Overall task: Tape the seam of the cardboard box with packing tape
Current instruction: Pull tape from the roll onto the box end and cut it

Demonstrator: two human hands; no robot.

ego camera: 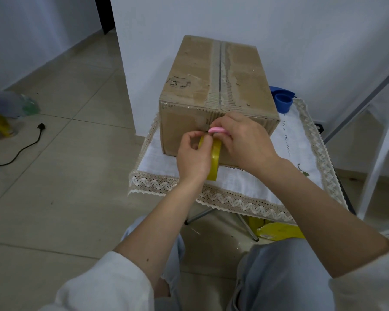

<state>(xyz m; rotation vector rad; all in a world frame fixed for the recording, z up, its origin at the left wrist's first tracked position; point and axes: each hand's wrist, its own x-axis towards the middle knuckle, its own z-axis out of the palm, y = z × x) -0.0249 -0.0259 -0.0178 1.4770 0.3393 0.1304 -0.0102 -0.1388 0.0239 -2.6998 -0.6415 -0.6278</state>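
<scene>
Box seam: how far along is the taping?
Done: nothing on top; the cardboard box still shows a bare centre seam with torn old tape marks. In hand: left hand holds the yellow tape roll against the near face, right hand holds a pink cutter at the tape. Left: running tape along the whole top seam.

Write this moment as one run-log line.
left hand: holds tape roll | right hand: pink cutter at tape | box: top seam untaped
</scene>
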